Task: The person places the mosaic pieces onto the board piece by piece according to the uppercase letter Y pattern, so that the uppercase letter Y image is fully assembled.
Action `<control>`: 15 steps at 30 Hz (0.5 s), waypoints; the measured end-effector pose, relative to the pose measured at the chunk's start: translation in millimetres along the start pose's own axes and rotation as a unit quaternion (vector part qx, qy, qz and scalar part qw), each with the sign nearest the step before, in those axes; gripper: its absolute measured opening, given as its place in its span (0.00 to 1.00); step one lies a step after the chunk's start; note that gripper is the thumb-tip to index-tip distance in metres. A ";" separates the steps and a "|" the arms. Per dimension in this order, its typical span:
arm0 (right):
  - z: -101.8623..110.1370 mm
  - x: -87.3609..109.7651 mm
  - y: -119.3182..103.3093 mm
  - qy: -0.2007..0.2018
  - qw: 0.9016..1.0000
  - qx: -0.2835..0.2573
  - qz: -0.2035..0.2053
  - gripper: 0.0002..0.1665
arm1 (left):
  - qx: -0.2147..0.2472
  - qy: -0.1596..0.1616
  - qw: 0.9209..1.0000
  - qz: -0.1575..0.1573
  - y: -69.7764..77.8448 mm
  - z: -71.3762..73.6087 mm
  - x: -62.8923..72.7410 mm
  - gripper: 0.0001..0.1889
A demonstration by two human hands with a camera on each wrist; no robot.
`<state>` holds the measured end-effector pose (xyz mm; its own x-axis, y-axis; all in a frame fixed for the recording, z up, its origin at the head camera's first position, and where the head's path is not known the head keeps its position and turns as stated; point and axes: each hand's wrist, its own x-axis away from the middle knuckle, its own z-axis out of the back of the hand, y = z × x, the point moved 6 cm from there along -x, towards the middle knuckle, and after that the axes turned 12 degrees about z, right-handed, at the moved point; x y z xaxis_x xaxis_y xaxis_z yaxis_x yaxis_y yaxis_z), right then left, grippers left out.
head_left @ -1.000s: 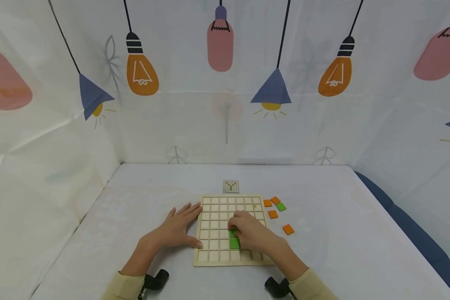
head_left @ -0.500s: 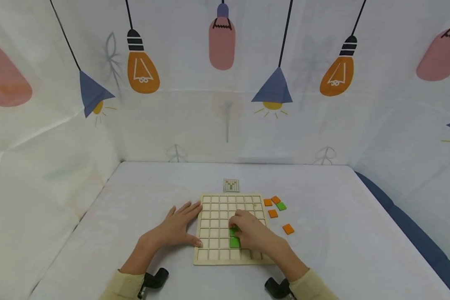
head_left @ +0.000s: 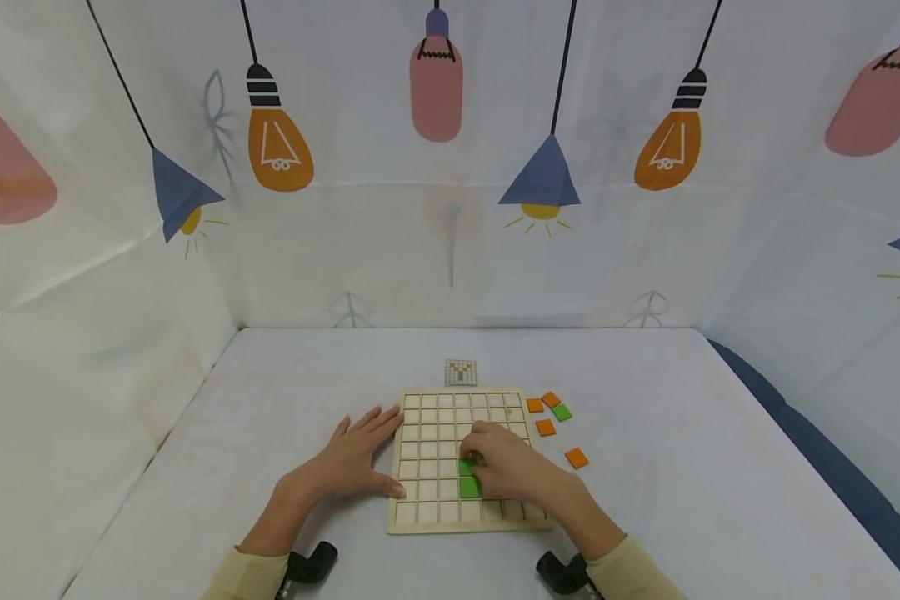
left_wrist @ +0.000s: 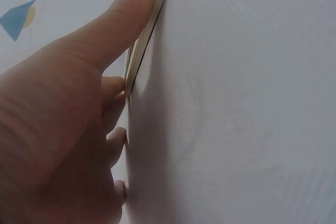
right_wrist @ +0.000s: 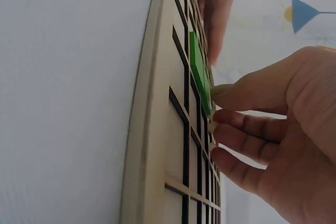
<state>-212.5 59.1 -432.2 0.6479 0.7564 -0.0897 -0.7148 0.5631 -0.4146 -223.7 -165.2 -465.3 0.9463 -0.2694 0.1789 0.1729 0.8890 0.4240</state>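
A pale wooden grid board (head_left: 427, 517) lies on the white table. My left hand (head_left: 348, 458) rests at its left edge with fingers spread, thumb and fingertips touching the frame; the left wrist view shows the thumb (left_wrist: 123, 24) along the board's side. My right hand (head_left: 510, 462) is over the board's middle, its thumb and bent fingers pinching at a green tile (head_left: 467, 467) in the grid. Another green tile (head_left: 468, 487) sits in the cell just nearer. In the right wrist view the thumb and fingertips meet the board right by the green tiles (right_wrist: 197, 66).
Right of the board lie several loose tiles: orange tiles (head_left: 545, 427) and one green tile (head_left: 562, 412). A small pattern card (head_left: 461, 372) lies behind the board. Black wrist-camera mounts (head_left: 311, 563) hang near both sleeves. A lamp-printed curtain (head_left: 360, 250) stands behind the table.
My right fingertips have shifted slightly to the right over the tile, and a bit more of its green shows. The left hand has stayed in place.
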 end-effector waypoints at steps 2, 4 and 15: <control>2.9 1.8 1.1 0.003 1.000 -0.005 0.002 0.11 | -0.001 0.001 1.000 0.000 0.0 0.0 0.4 0.62; 6.2 4.3 3.2 0.007 1.000 -0.004 0.003 0.12 | -0.002 0.002 1.000 -0.001 -0.2 -0.1 0.6 0.62; 26.6 19.0 25.5 0.039 0.999 -0.036 -0.013 0.16 | 0.005 0.005 1.000 -0.012 -1.7 -2.3 -0.2 0.63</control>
<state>-225.4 96.7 -420.4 0.6871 0.7115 -0.1475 -0.6784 0.5554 -0.4810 -223.6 -165.8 -468.1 0.9447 -0.2867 0.1593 0.1930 0.8786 0.4368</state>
